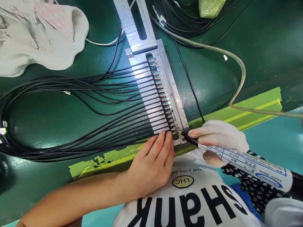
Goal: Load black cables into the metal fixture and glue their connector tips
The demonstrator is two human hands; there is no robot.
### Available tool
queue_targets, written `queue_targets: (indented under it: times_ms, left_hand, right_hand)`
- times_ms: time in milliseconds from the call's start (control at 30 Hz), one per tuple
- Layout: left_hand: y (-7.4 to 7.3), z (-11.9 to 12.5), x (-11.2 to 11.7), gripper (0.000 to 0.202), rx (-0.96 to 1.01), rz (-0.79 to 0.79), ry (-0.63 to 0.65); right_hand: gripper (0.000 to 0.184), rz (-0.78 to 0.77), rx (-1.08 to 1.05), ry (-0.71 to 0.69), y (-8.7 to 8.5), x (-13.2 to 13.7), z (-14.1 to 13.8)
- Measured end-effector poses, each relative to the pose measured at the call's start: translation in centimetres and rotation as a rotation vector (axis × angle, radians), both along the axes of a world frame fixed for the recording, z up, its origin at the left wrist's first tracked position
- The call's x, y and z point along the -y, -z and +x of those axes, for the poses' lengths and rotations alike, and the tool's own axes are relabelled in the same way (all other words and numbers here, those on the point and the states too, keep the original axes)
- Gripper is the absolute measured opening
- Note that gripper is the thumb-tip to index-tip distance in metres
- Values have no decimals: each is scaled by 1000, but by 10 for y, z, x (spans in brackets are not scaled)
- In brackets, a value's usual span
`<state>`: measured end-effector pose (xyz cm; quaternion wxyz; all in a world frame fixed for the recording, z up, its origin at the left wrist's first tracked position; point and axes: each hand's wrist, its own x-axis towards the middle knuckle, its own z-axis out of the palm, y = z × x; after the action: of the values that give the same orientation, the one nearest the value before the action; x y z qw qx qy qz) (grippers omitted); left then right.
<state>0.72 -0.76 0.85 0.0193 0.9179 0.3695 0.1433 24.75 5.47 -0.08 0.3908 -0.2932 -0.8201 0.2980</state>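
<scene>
My bare left hand [152, 162] has its fingers bent and pressed together at the near end of a metal fixture [178, 93]. Its fingertips rest on the lowest black cable [151, 134]; the thumb is hidden. In my gloved right hand [220, 138] is a pen-shaped tool [248, 164] with a white label, blue print and a black nose. The tool's fine tip meets or nearly meets the last small circuit board [175, 132] in the row. Several such boards with orange and silver parts sit along the fixture's slot, each at a cable's end.
The black cables loop left, gathered by a silver band [3, 130]. A white and pink cloth [56, 34] lies at upper left. Coiled cables [187, 25], a green packet [210, 8] and a beige tube [241, 69] are at right. Yellow-green tape [258, 107] runs along the table edge.
</scene>
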Motion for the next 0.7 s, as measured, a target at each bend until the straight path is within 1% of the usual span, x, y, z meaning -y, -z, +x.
queue_targets:
  times_ms: [467, 700]
  left_hand:
    - [1, 0, -1, 30, 29, 20, -2]
    - [1, 0, 1, 29, 23, 16, -3]
  right_hand:
    - [22, -23, 8, 8, 0, 4, 0]
    - [17, -39, 10, 27, 0, 3, -1]
